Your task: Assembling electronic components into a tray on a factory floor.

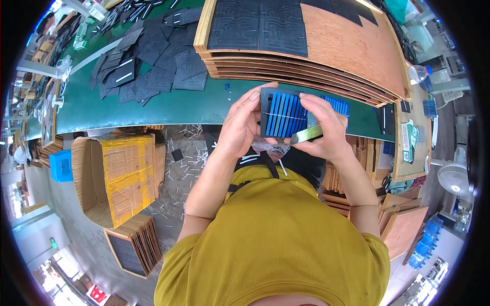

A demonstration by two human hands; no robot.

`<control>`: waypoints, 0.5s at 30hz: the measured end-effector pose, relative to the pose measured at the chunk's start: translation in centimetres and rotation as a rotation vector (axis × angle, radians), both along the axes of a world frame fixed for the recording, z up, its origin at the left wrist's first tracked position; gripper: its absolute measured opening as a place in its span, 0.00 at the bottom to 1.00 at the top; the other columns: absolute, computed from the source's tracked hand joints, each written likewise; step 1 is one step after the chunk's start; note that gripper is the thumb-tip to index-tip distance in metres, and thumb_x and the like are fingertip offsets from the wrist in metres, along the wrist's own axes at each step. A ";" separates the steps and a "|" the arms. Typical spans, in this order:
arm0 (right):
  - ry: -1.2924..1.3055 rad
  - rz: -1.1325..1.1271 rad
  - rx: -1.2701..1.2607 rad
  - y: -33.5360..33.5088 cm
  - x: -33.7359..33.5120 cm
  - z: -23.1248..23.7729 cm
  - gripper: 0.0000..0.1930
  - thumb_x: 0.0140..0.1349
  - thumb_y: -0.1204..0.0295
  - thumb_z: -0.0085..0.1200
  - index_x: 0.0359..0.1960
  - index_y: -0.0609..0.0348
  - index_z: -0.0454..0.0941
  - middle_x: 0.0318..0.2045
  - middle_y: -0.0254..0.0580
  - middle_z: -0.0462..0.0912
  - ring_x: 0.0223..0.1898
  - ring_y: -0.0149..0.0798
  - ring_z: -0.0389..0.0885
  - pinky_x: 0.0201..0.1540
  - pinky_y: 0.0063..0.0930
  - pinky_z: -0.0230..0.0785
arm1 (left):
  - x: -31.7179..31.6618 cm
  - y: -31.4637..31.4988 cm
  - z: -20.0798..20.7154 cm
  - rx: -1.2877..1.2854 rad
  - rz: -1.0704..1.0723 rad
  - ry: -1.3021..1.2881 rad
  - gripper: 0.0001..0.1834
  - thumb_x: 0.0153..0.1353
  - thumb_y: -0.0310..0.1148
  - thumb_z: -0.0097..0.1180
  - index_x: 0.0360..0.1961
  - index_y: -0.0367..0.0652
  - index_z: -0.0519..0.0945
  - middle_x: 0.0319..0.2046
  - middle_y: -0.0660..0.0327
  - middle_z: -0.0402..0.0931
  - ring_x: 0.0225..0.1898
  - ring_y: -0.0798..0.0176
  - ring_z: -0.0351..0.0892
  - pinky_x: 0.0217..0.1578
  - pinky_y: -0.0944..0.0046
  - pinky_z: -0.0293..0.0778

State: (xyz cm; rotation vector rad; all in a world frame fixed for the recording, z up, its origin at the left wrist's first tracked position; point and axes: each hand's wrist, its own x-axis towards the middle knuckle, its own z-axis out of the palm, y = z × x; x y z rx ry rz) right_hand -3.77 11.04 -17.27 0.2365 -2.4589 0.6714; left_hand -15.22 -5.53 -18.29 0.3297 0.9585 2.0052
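Just above my lap I hold a black square panel with a row of blue strips [286,113] across its face. My left hand [240,122] grips the panel by its left edge, thumb on top. My right hand [329,130] is closed round a slim light green tool [307,134], whose kind I cannot make out; its tip lies by the panel's lower right corner. The fingertips of that hand touch the right side of the strips. Another set of blue strips [337,105] lies on the green table [168,109], beyond my right hand.
Ahead stands a stack of wooden trays [352,43], the top one partly covered with black panels. Loose black panels [153,71] are heaped at the far left. A taped cardboard box [127,176] stands left on the floor, among scattered white strips. Wooden boards [400,224] lean at the right.
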 end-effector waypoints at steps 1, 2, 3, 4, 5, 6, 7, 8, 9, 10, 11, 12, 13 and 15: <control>0.003 -0.003 -0.001 -0.1 0.0 0.0 0.39 0.30 0.62 0.73 0.48 0.63 0.70 0.44 0.53 0.78 0.44 0.47 0.79 0.42 0.29 0.73 | 0.0 0.0 0.1 -0.005 0.005 -0.007 0.26 0.66 0.44 0.38 0.58 0.38 0.63 0.44 0.53 0.71 0.36 0.63 0.77 0.18 0.66 0.80; 0.006 -0.007 -0.002 -0.1 -0.1 0.0 0.39 0.30 0.62 0.73 0.48 0.63 0.70 0.44 0.52 0.78 0.44 0.47 0.79 0.42 0.29 0.73 | 0.0 0.1 0.0 -0.005 0.004 -0.007 0.26 0.66 0.44 0.38 0.58 0.38 0.63 0.44 0.53 0.71 0.36 0.63 0.77 0.18 0.66 0.80; 0.006 -0.008 -0.003 0.0 -0.1 0.0 0.39 0.30 0.62 0.73 0.48 0.63 0.70 0.44 0.52 0.78 0.44 0.47 0.79 0.42 0.29 0.73 | 0.0 0.1 0.0 -0.007 0.002 -0.006 0.26 0.66 0.44 0.38 0.58 0.38 0.63 0.44 0.53 0.71 0.36 0.63 0.77 0.18 0.66 0.80; 0.002 -0.008 -0.002 0.0 -0.1 0.0 0.40 0.30 0.62 0.73 0.48 0.62 0.70 0.44 0.52 0.78 0.44 0.47 0.79 0.42 0.29 0.73 | 0.0 0.1 0.0 -0.009 0.001 -0.006 0.26 0.66 0.45 0.38 0.58 0.38 0.63 0.45 0.53 0.71 0.36 0.63 0.78 0.18 0.67 0.80; -0.001 -0.008 -0.002 0.0 0.0 -0.1 0.40 0.30 0.61 0.73 0.49 0.62 0.70 0.44 0.52 0.78 0.44 0.47 0.79 0.42 0.29 0.73 | 0.0 0.0 0.1 -0.010 -0.001 -0.006 0.26 0.66 0.45 0.38 0.58 0.38 0.63 0.45 0.53 0.71 0.36 0.63 0.78 0.18 0.67 0.80; -0.001 -0.009 -0.002 0.0 0.0 -0.1 0.40 0.30 0.61 0.73 0.49 0.62 0.70 0.44 0.52 0.78 0.44 0.47 0.79 0.42 0.29 0.73 | 0.0 0.0 0.3 -0.024 -0.002 -0.005 0.26 0.66 0.45 0.38 0.58 0.37 0.64 0.46 0.54 0.71 0.42 0.64 0.75 0.34 0.66 0.74; -0.006 -0.013 -0.001 0.0 0.0 0.0 0.40 0.30 0.61 0.73 0.49 0.62 0.70 0.44 0.52 0.78 0.44 0.47 0.79 0.42 0.29 0.73 | 0.0 0.0 0.3 -0.038 -0.004 -0.005 0.27 0.66 0.45 0.38 0.58 0.35 0.65 0.48 0.55 0.72 0.48 0.65 0.72 0.50 0.65 0.69; -0.010 -0.017 0.001 0.0 0.0 0.1 0.40 0.30 0.61 0.73 0.49 0.61 0.70 0.44 0.51 0.78 0.45 0.47 0.79 0.41 0.29 0.73 | 0.0 -0.1 0.2 -0.039 -0.006 -0.005 0.27 0.66 0.45 0.38 0.58 0.35 0.65 0.48 0.55 0.72 0.48 0.65 0.72 0.50 0.65 0.69; -0.009 -0.018 0.000 -0.1 0.0 0.1 0.40 0.30 0.61 0.73 0.49 0.61 0.70 0.44 0.51 0.78 0.45 0.47 0.79 0.41 0.29 0.73 | -0.1 -0.1 0.0 -0.014 -0.026 -0.015 0.26 0.65 0.42 0.41 0.58 0.36 0.64 0.48 0.56 0.72 0.48 0.65 0.72 0.50 0.65 0.69; 0.000 -0.016 -0.002 -0.1 0.0 0.3 0.40 0.30 0.61 0.73 0.49 0.61 0.70 0.44 0.51 0.78 0.44 0.47 0.79 0.41 0.29 0.73 | -0.2 -0.2 -0.1 0.011 -0.047 -0.025 0.26 0.64 0.40 0.45 0.58 0.36 0.64 0.47 0.57 0.72 0.47 0.66 0.73 0.49 0.66 0.69; 0.010 -0.015 -0.004 -0.2 0.0 0.4 0.39 0.31 0.61 0.73 0.49 0.61 0.70 0.45 0.51 0.78 0.44 0.47 0.79 0.41 0.29 0.73 | -0.1 -0.1 0.0 0.009 -0.050 -0.025 0.26 0.64 0.40 0.45 0.58 0.36 0.64 0.47 0.57 0.72 0.47 0.66 0.73 0.49 0.66 0.69; 0.010 -0.021 -0.003 -0.2 -0.1 0.5 0.39 0.31 0.61 0.73 0.49 0.61 0.70 0.45 0.51 0.78 0.44 0.47 0.79 0.41 0.29 0.73 | 0.1 0.0 0.1 -0.011 -0.051 0.014 0.26 0.62 0.37 0.48 0.59 0.37 0.64 0.46 0.58 0.73 0.46 0.66 0.73 0.49 0.66 0.70; 0.049 -0.011 -0.006 -0.1 -0.1 0.6 0.40 0.31 0.61 0.73 0.50 0.61 0.69 0.45 0.50 0.78 0.44 0.45 0.79 0.37 0.26 0.73 | 0.2 0.1 0.2 -0.032 -0.053 0.053 0.27 0.59 0.34 0.52 0.59 0.38 0.64 0.46 0.59 0.73 0.46 0.67 0.73 0.48 0.67 0.70; 0.088 -0.009 -0.010 -0.2 0.0 1.1 0.41 0.32 0.61 0.73 0.51 0.61 0.69 0.46 0.50 0.78 0.44 0.43 0.80 0.34 0.24 0.73 | 0.3 0.2 0.1 -0.014 -0.059 0.009 0.27 0.58 0.30 0.53 0.59 0.38 0.63 0.46 0.58 0.73 0.44 0.67 0.74 0.42 0.68 0.74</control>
